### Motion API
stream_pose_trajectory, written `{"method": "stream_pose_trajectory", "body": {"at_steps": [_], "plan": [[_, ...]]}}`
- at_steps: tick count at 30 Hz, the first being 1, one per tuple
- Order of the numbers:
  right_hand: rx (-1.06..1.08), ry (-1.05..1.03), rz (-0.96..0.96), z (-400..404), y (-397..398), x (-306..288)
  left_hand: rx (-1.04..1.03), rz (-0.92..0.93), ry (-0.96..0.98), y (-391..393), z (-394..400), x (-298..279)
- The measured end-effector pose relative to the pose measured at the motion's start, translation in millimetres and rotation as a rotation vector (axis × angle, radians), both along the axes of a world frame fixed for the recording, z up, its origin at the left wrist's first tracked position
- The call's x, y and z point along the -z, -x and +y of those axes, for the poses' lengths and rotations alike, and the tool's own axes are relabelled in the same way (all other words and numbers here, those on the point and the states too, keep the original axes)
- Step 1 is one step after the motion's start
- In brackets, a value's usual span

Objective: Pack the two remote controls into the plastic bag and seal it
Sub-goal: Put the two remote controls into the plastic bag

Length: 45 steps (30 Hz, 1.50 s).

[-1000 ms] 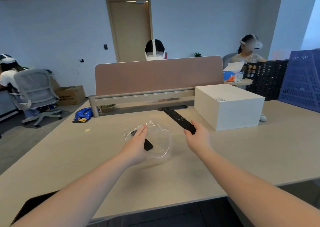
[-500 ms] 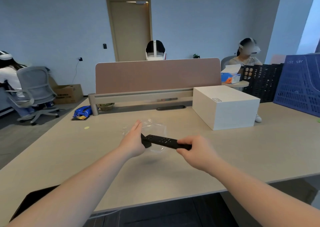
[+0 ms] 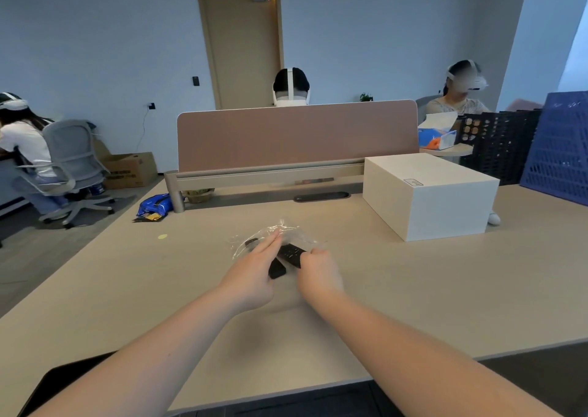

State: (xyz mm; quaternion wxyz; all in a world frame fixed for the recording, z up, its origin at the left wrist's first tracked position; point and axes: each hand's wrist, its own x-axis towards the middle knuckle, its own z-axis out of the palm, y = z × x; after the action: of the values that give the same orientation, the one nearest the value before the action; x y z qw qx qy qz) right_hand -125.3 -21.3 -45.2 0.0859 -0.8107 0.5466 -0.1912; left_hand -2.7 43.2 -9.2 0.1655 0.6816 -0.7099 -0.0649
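Plastic bag (image 3: pixel 288 229): crumpled on the surface (image 3: pixel 413 289), under the straight fingers of the left hand (image 3: pixel 253 268); thumb hidden.
First remote (image 3: pixel 277 271): beneath those fingers, apparently partly bagged.
Second remote (image 3: pixel 290 252): clamped in the curled fingers of the right hand (image 3: pixel 319 270), tip between both hands.
Risk: slack film may fold across the mouth and snag the tip, or the bag may slide away.

plastic bag (image 3: pixel 294 233) on table (image 3: pixel 429 289) | box (image 3: pixel 429 197) right, behind — divider (image 3: pixel 296 136) farthest

L hand (image 3: pixel 251 276) hides mid of 1st remote (image 3: pixel 277 271), R hand (image 3: pixel 318 273) 2nd remote (image 3: pixel 289 252) end
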Motion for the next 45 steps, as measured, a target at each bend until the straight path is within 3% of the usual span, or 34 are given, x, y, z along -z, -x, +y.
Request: {"method": "stream_pose_trajectory", "body": {"at_steps": [17,31,38,42,45], "plan": [[-0.112,-0.121,-0.1,-30.7,-13.6,22.7,0.009,-0.024,-0.094,-6.5,-10.8,5.7],[-0.072,-0.076,0.136,-20.9,-4.3,13.5,0.021,-0.06,-0.08,-11.0,-12.2,9.6],[0.042,0.197,-0.079,-21.7,32.0,-2.7,0.022,-0.052,-0.018,-13.1,-4.6,8.2],[0.018,-0.052,-0.343,-35.1,47.1,-3.4,0.083,-0.039,0.072,-16.0,3.4,17.3],[-0.022,-0.179,-0.281,-39.9,48.2,2.3,0.101,-0.084,0.071,-18.6,12.5,21.8]]}}
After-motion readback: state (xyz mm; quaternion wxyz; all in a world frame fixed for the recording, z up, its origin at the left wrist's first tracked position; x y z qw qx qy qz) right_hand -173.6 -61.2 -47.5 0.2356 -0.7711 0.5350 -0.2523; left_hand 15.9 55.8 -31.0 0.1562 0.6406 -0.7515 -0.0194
